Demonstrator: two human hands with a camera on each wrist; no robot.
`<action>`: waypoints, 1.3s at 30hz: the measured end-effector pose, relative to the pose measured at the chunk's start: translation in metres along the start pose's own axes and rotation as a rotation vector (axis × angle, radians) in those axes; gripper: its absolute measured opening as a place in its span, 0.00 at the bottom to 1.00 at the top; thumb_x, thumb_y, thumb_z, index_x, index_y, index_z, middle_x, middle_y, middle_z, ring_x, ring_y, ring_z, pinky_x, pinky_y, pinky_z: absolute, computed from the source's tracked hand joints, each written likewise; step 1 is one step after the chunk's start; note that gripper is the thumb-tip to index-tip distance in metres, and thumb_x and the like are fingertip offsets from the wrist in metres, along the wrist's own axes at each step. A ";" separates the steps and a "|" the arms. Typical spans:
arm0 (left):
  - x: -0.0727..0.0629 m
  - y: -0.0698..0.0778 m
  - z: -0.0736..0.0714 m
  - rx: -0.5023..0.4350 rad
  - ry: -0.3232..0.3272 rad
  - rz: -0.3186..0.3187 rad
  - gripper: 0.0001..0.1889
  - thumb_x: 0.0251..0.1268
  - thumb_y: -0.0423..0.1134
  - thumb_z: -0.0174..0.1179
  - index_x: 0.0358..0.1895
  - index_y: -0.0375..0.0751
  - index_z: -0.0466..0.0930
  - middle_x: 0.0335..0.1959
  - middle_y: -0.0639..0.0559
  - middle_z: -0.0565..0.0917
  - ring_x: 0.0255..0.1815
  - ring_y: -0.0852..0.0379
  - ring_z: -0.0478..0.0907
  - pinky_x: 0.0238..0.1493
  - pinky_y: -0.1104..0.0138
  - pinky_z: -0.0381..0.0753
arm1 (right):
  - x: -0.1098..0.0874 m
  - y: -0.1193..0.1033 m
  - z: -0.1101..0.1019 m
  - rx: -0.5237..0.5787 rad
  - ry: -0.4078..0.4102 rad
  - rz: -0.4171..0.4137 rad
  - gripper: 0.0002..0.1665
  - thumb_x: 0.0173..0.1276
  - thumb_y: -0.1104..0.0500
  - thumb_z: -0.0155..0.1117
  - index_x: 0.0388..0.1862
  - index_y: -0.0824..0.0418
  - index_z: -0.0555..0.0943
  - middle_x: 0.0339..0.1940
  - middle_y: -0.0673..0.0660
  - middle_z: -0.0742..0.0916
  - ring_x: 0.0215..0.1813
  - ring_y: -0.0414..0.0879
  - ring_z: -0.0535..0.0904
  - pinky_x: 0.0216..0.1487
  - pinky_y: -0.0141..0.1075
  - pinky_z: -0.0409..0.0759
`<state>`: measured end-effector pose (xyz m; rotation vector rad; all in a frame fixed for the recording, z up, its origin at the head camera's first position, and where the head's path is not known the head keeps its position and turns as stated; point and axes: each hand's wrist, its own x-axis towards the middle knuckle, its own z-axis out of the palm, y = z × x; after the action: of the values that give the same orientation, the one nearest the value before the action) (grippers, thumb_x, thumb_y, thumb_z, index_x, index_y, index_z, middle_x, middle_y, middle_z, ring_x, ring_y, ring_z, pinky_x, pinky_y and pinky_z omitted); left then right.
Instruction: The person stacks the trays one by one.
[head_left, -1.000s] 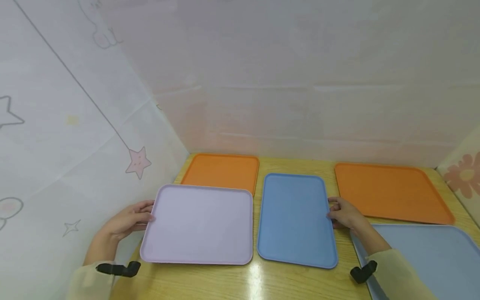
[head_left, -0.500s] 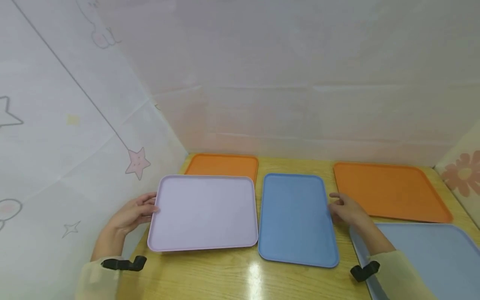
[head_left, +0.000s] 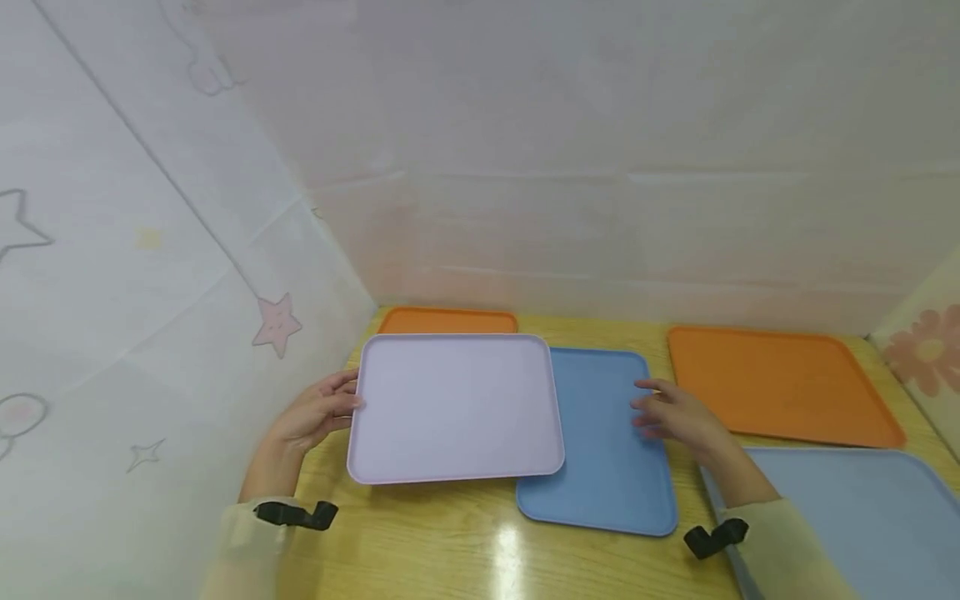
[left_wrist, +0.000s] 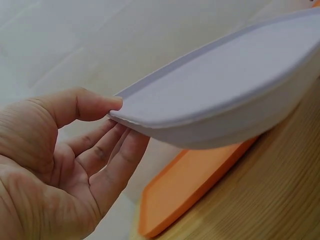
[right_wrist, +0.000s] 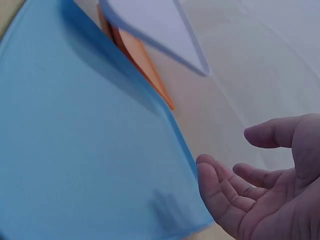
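Observation:
My left hand (head_left: 318, 414) pinches the left edge of a pale lilac tray (head_left: 456, 408), thumb on the rim and fingers underneath, as the left wrist view shows. The lilac tray (left_wrist: 215, 80) is lifted off the table and tilted, its right part overlapping a blue tray (head_left: 611, 450) in the head view. The blue tray lies lengthwise on the table. Over its right edge hovers my right hand (head_left: 678, 419), fingers spread and loosely bent, holding nothing. In the right wrist view a shadow of the fingers falls on the blue tray (right_wrist: 100, 140).
An orange tray (head_left: 450, 321) at the back left is mostly hidden behind the lilac one. Another orange tray (head_left: 780, 383) lies at the back right, with a grey-blue tray (head_left: 862, 517) in front of it. Cloth-covered walls bound the wooden table (head_left: 435, 542) at the back and sides.
The left hand has raised the lilac tray and carried it right, from beside the blue tray to partly over it. My right hand has let go of the blue tray's edge and lifted slightly leftward.

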<state>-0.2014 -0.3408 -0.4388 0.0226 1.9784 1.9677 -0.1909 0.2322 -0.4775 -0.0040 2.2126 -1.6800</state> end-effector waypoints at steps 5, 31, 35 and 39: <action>0.019 -0.006 0.022 -0.028 -0.033 -0.001 0.36 0.71 0.24 0.53 0.79 0.28 0.47 0.51 0.55 0.82 0.45 0.57 0.84 0.47 0.64 0.86 | 0.001 0.000 0.003 0.065 -0.014 0.006 0.37 0.80 0.54 0.54 0.79 0.68 0.56 0.67 0.75 0.76 0.55 0.53 0.84 0.58 0.48 0.84; 0.064 -0.027 0.090 -0.114 -0.099 -0.033 0.35 0.68 0.23 0.54 0.77 0.30 0.54 0.47 0.52 0.82 0.42 0.56 0.84 0.44 0.65 0.86 | 0.000 0.006 0.010 0.150 -0.024 0.068 0.38 0.79 0.52 0.56 0.81 0.61 0.55 0.63 0.68 0.76 0.55 0.53 0.79 0.56 0.47 0.84; 0.065 -0.027 0.098 -0.078 -0.103 -0.037 0.35 0.69 0.25 0.56 0.78 0.33 0.55 0.50 0.49 0.81 0.45 0.55 0.83 0.49 0.62 0.85 | -0.004 0.008 0.005 0.130 -0.024 0.082 0.42 0.76 0.57 0.59 0.82 0.60 0.52 0.65 0.68 0.73 0.56 0.54 0.78 0.57 0.48 0.83; 0.066 -0.028 0.108 -0.033 -0.093 -0.040 0.36 0.68 0.25 0.59 0.78 0.38 0.57 0.57 0.44 0.78 0.48 0.53 0.82 0.54 0.53 0.83 | -0.006 0.012 -0.001 0.133 -0.029 0.068 0.47 0.72 0.62 0.62 0.83 0.58 0.49 0.61 0.67 0.74 0.52 0.53 0.79 0.53 0.45 0.84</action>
<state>-0.2296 -0.2205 -0.4783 0.0651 1.8731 1.9377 -0.1832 0.2380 -0.4866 0.0793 2.0525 -1.7743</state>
